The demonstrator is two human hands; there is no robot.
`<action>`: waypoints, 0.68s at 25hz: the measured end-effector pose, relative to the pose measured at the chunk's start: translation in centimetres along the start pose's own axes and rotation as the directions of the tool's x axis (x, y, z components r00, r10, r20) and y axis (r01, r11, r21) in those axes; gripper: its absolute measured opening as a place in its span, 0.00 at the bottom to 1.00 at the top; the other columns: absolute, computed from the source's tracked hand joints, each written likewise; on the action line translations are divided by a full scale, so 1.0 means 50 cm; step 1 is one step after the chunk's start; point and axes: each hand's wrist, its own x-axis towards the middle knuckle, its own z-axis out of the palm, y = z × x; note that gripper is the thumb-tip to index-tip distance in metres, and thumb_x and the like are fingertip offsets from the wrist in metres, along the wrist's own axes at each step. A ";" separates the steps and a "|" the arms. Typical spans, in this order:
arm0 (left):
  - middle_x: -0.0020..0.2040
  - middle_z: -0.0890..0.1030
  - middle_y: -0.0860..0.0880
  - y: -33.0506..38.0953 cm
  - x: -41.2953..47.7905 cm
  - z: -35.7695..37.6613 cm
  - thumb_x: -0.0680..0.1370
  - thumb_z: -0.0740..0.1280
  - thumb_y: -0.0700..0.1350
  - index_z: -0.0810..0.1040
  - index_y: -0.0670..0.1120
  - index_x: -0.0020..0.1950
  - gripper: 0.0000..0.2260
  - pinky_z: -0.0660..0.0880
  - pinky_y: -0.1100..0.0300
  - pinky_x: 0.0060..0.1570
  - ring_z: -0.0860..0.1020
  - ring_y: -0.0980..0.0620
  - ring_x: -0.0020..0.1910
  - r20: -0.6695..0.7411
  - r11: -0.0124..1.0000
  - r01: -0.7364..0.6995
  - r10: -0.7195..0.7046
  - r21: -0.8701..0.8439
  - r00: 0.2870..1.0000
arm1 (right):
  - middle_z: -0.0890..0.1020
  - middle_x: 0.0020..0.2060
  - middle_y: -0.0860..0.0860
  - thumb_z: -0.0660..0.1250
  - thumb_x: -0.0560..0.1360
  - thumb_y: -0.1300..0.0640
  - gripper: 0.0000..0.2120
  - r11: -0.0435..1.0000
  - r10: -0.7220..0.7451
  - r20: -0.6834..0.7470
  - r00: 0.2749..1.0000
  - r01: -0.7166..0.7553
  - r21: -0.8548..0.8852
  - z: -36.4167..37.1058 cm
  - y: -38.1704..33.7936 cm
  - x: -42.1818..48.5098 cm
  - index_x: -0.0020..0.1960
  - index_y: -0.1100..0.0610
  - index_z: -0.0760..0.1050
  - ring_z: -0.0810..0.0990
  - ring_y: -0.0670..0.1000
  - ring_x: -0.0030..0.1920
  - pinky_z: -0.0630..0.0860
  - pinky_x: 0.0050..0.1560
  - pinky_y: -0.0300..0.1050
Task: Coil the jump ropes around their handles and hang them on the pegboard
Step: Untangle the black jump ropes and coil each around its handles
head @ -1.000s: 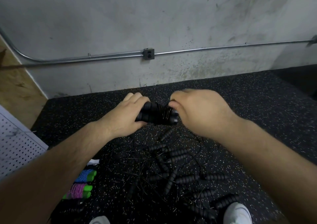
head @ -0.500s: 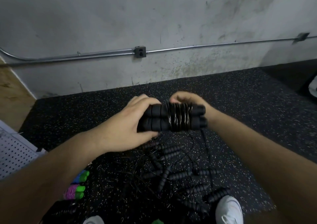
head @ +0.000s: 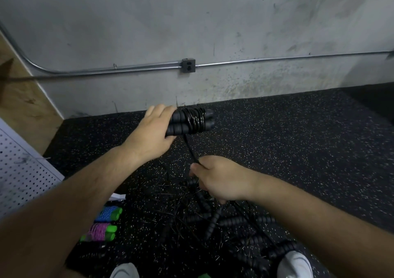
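My left hand [head: 151, 131] grips a pair of black foam jump-rope handles [head: 193, 120], held side by side with black cord wound round their middle. A loose length of that cord [head: 190, 148] runs down to my right hand [head: 215, 178], which pinches it below the handles. Under my hands a tangle of several black jump ropes [head: 213, 220] lies on the speckled black floor mat. The white pegboard [head: 20, 171] leans at the left edge.
Two coiled ropes with green handles, one blue [head: 108, 213] and one purple [head: 99, 234], lie on the mat at lower left. My white shoes [head: 295, 264] stand at the bottom edge. A concrete wall with a metal conduit and outlet box [head: 188, 65] closes the far side.
My right hand has left the handles and dropped down and toward me, drawing the loose cord with it. My left hand still holds the wrapped handles, now raised farther away.
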 end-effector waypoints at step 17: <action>0.59 0.65 0.61 0.128 -0.071 0.013 0.76 0.70 0.40 0.66 0.53 0.70 0.25 0.66 0.64 0.65 0.64 0.59 0.62 0.280 0.895 -0.377 0.436 -0.239 0.855 | 0.82 0.46 0.40 0.66 0.79 0.43 0.08 0.879 -0.284 -0.517 0.807 0.003 -0.478 -0.220 0.093 -0.002 0.51 0.45 0.80 0.80 0.45 0.49 0.77 0.49 0.46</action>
